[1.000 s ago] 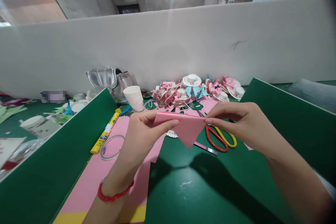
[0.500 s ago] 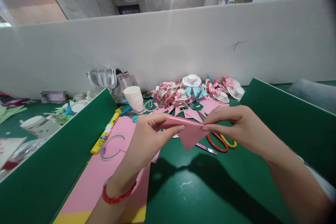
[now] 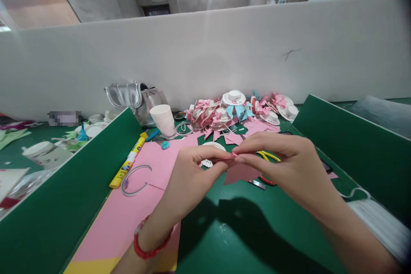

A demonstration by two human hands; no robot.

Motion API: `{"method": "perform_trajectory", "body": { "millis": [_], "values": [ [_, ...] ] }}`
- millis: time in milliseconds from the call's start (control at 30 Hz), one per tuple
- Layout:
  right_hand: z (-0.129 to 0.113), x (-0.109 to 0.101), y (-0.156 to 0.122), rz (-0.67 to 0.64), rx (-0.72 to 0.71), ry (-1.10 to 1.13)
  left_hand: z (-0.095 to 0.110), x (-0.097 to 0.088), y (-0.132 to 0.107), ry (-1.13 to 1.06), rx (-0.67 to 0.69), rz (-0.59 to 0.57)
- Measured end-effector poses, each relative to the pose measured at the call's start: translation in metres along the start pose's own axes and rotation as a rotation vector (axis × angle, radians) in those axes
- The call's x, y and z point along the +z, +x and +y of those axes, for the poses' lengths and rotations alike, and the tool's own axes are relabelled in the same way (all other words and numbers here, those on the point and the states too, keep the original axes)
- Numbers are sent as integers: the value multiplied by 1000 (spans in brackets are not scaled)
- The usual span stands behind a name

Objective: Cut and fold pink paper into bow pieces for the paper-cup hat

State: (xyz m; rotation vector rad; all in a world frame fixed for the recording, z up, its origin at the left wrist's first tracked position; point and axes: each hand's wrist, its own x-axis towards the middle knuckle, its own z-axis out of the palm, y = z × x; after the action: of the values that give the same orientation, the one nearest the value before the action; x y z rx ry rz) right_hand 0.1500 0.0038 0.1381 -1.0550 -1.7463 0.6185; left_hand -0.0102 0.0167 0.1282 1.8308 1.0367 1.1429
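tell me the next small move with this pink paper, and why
Probably slide the pinch outward along the paper's top edge to set a crease. The left hand and right hand grip the pink paper piece at one spot, fingertips meeting, while the rest hangs loose above the green table.

A small piece of pink paper (image 3: 241,174) was held in the air above the green desk (image 3: 244,231), just to the right of the large pink sheet (image 3: 141,205) that lay flat there. Its top edge was folded into a narrow, bunched strip that ran roughly level. The fingers of the left hand (image 3: 189,175) and the right hand (image 3: 282,162) pinched that edge close together, fingertips nearly meeting. Below the pinch a flat, pointed flap hung down, partly hidden behind the right hand.
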Motion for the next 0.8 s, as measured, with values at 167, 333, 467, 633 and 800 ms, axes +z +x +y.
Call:
{"method": "perform_trajectory", "body": {
  "millis": [167, 333, 467, 633, 800],
  "values": [
    [-3, 0, -2, -2, 1, -7, 3, 3, 0, 40, 19, 0],
    [-4, -1, -1, -20, 2, -5, 7, 1, -2, 91, 61, -19],
    [-3, -1, -1, -49, 24, 24, 8, 0, -3, 132, 87, -42],
    [0, 0, 0, -58, 2, 88, 5, 1, -2, 152, 73, -46],
    [0, -1, 1, -42, -33, 109, 3, 2, 0, 126, 75, -44]
  ]
}}
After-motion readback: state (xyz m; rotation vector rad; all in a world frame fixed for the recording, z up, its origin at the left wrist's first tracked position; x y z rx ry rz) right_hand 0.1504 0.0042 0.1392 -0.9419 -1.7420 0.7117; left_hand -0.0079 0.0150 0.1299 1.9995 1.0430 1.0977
